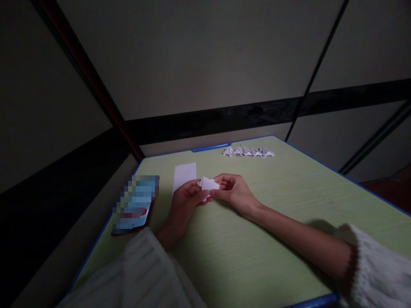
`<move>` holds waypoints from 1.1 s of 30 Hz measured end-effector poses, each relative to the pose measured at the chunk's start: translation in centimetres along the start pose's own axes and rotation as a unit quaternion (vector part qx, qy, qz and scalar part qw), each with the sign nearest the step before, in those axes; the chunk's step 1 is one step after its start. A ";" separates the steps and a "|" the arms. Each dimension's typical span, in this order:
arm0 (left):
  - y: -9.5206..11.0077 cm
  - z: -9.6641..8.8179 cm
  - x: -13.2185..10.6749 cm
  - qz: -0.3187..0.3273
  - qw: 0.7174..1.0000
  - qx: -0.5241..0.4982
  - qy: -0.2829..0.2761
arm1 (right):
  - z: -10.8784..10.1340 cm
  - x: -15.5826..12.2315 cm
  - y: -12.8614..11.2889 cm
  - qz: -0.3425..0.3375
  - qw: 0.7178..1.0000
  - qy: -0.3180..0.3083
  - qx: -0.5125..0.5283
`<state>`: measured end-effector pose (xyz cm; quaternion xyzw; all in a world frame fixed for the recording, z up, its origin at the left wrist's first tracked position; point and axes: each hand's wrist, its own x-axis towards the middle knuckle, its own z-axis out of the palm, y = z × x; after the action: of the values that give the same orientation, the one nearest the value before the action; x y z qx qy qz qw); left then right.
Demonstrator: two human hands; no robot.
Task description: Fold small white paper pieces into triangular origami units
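Note:
A small piece of folded white paper (209,184) is held up between both hands, just above the table. My left hand (187,199) pinches its left and lower side, thumb on the near face. From the right, my right hand (236,191) grips the other edge between thumb and fingers. The paper shows a pointed top and a flat front face; its back folds are hidden by my fingers. White sheets of paper (185,174) lie flat just behind my left hand.
Several folded white paper figures (247,152) stand in a row near the far edge of the light green table (282,239), which has a blue rim. A phone or tablet with a blurred screen (136,205) lies at the left edge. Behind the table rise panelled doors (205,60).

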<state>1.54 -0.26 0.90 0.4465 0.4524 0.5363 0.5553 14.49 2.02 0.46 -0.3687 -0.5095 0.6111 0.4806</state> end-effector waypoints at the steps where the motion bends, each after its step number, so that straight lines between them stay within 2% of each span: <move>1: 0.0 -0.1 0.1 -0.002 1.000 0.005 -0.004 | -0.1 0.0 0.0 0.010 1.000 -0.011 -0.015; 3: -0.1 -0.3 0.2 0.004 1.000 0.029 0.002 | -0.1 0.0 0.1 0.023 0.999 -0.026 -0.034; 6: -0.3 -0.3 0.2 0.019 0.999 0.046 0.023 | 0.2 -0.2 0.3 0.017 1.000 -0.014 -0.021; 11: -0.4 0.1 0.0 0.016 0.998 -0.017 0.054 | 0.9 -0.5 0.5 -0.011 0.999 0.026 0.031; 14: -0.3 0.3 -0.1 0.015 0.999 -0.019 0.046 | 0.9 -0.6 0.4 -0.021 0.999 0.037 0.025; 20: 0.2 0.3 -0.1 0.046 0.997 0.043 0.040 | 0.6 -0.5 0.2 -0.026 0.999 0.048 0.002; 23: 0.2 0.2 -0.1 0.054 0.996 0.061 0.036 | 0.6 -0.6 0.1 -0.051 0.997 0.054 -0.017; 33: -0.1 -0.4 0.1 0.041 0.998 0.028 0.024 | 0.5 -0.9 -0.5 -0.097 0.991 0.032 -0.083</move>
<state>1.18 -0.18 0.70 0.4675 0.4615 0.5564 0.5087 14.40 1.01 0.99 -0.3750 -0.5763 0.5054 0.5214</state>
